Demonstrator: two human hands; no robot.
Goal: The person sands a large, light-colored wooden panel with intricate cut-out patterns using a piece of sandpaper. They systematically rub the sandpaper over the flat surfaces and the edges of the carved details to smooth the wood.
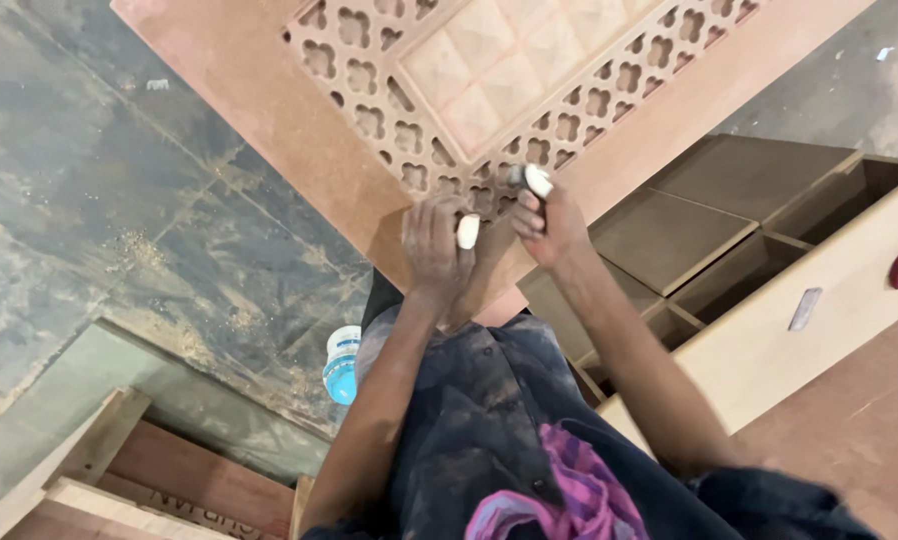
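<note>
I look down on a carved board [269, 90], a reddish-brown panel with a band of pierced clover-shaped cutouts around a centre of raised squares. It tilts across the upper part of the view, its lower corner running down toward my body.

My left hand [434, 245] lies flat on the board just below the fretwork, fingers spread narrow and pressed down, with a small white piece [467, 231] at its thumb side; I cannot tell whether it is pinched or only touched. My right hand [549, 225] is closed around a second small white object [537, 180], held at the fingertips against the edge of the cutout band. The two hands sit near each other.

To the right stands an open wooden cabinet frame [749, 210] with compartments. Lower left, a clear bottle with a blue label [342, 365] stands on the dusty floor [89, 200].
</note>
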